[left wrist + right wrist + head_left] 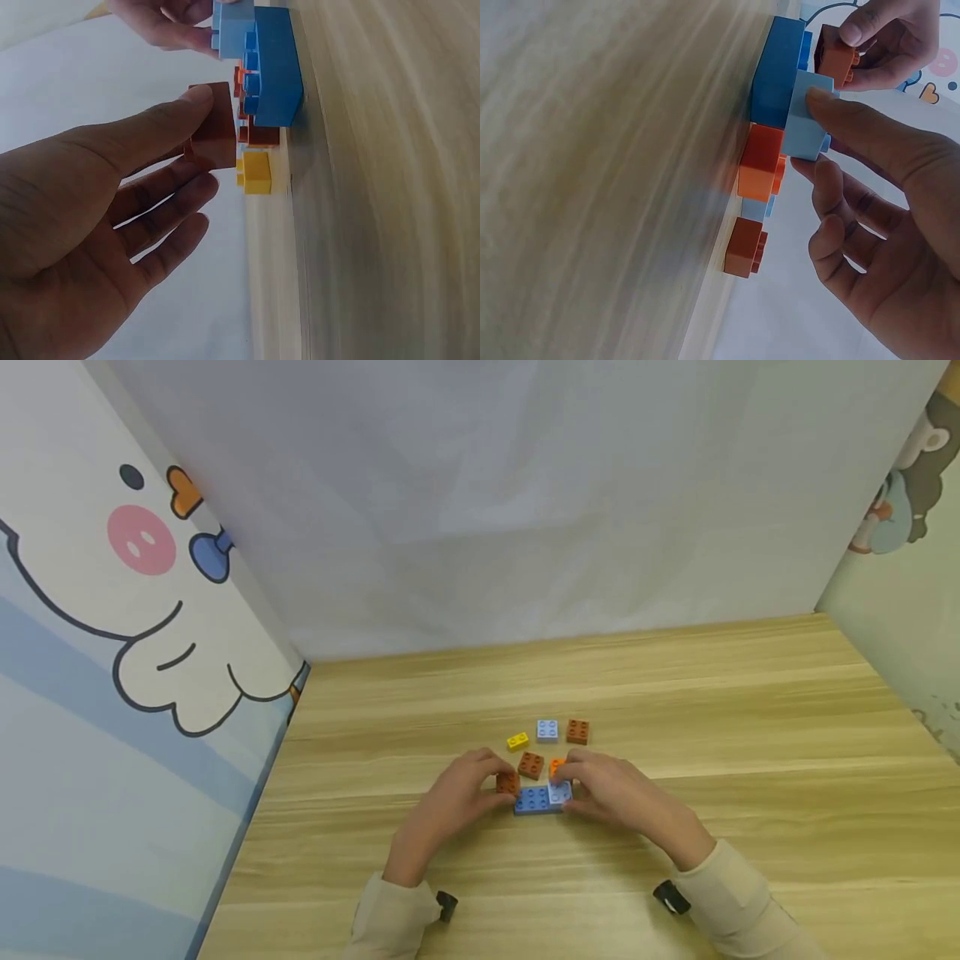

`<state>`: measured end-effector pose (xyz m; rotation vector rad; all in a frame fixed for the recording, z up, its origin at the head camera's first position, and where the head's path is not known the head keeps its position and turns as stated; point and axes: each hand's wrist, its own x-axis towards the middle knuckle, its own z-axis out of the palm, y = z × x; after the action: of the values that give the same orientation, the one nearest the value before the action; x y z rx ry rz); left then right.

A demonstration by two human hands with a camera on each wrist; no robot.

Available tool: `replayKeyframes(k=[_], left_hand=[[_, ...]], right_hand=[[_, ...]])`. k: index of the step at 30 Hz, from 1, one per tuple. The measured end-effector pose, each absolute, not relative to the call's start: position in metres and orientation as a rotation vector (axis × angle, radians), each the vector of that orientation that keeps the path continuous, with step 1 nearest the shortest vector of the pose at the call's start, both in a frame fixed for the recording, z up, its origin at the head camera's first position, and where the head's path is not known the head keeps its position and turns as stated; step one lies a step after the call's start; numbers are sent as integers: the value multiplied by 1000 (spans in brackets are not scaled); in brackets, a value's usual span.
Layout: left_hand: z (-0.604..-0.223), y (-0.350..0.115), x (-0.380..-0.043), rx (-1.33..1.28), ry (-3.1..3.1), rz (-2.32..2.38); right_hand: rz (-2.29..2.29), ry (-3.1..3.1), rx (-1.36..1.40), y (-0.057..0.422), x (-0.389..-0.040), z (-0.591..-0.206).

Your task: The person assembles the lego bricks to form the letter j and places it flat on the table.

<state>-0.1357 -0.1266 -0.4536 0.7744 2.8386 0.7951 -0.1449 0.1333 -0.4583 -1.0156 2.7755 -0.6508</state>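
A long blue toy brick lies on the table in front of the person. My left hand pinches a brown brick between thumb and fingers, raised off the table by the blue brick's left end. On the other side, my right hand pinches a light blue brick at the right end of the blue brick's studded top. An orange brick sits just behind that end, partly hidden by the right hand in the head view.
Behind the blue brick lie another brown brick, a small yellow brick, a second light blue brick and a further brown brick. A pale curtain hangs behind the wooden table.
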Motion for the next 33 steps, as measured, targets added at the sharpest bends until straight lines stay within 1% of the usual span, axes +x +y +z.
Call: replayKeyframes(k=[17, 33], left_hand=[[-458, -125, -128, 863, 2807, 791], [-459, -123, -130, 858, 2788, 792]], right_hand=[[-655, 2775, -1019, 129, -142, -457], [-618, 2784, -1035, 129, -140, -452]])
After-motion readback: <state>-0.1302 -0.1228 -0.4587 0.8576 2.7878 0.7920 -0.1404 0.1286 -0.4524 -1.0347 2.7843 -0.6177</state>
